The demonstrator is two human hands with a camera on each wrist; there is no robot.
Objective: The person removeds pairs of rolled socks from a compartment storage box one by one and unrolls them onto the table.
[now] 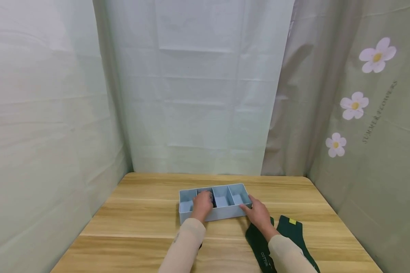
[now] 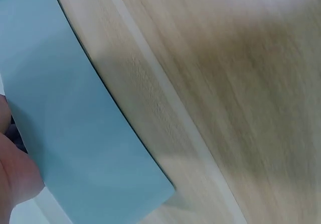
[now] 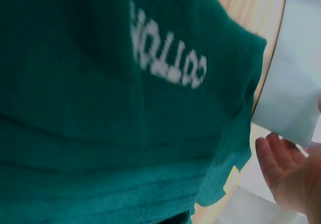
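Observation:
A light blue divided box (image 1: 227, 213) sits near the middle of the table, its compartments in a row. My left hand (image 1: 203, 205) reaches down into the second compartment from the left, where something dark (image 1: 214, 201) shows beside it. Its fingertips are hidden by the box wall, also in the left wrist view, where only part of the hand (image 2: 17, 171) appears. At the box's right end my right hand (image 1: 258, 213) grips the corner, thumb on the front wall and fingers round the end. Under the right forearm lies a dark green sock (image 1: 258, 242) with white "COTTON" lettering.
A second dark green sock (image 1: 291, 231) with a yellow label lies right of the first, partly covered by the right sleeve. The wooden table (image 1: 133, 216) is bounded by pale curtains (image 1: 198, 113) at the back and both sides.

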